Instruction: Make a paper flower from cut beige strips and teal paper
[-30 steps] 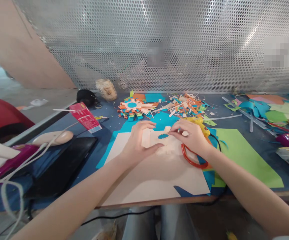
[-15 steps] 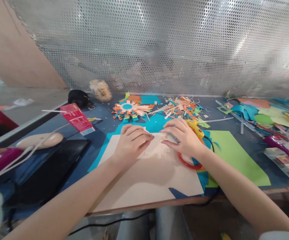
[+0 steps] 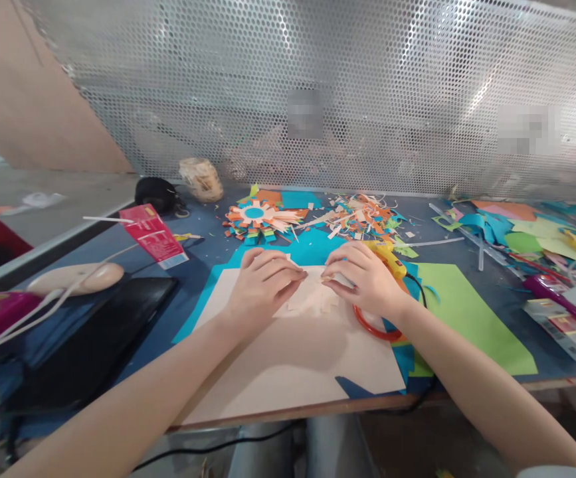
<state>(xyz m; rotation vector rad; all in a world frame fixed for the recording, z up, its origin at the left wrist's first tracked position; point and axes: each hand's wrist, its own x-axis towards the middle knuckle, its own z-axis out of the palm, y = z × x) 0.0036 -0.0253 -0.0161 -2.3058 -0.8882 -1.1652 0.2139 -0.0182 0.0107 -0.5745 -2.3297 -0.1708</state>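
My left hand (image 3: 260, 285) and my right hand (image 3: 362, 277) rest side by side on a large cream sheet of paper (image 3: 297, 358) at the table's front. Both have their fingers curled and pressed on small cream paper pieces (image 3: 315, 300) lying between them. Whatever the fingertips pinch is too small to name. Orange-handled scissors (image 3: 375, 326) lie under my right wrist. A yellow glue gun (image 3: 390, 257) sits just behind my right hand.
A layered orange, blue and cream paper flower (image 3: 258, 219) and a heap of paper scraps (image 3: 362, 216) lie behind my hands. A green sheet (image 3: 467, 312) is at the right, a black tablet (image 3: 103, 332) and red packet (image 3: 153, 236) at the left. A perforated metal screen (image 3: 317, 93) closes the back.
A second ago my hands held a cream strip above a small blue piece. They have since lowered flat onto the cream pieces, and the blue piece is out of sight.
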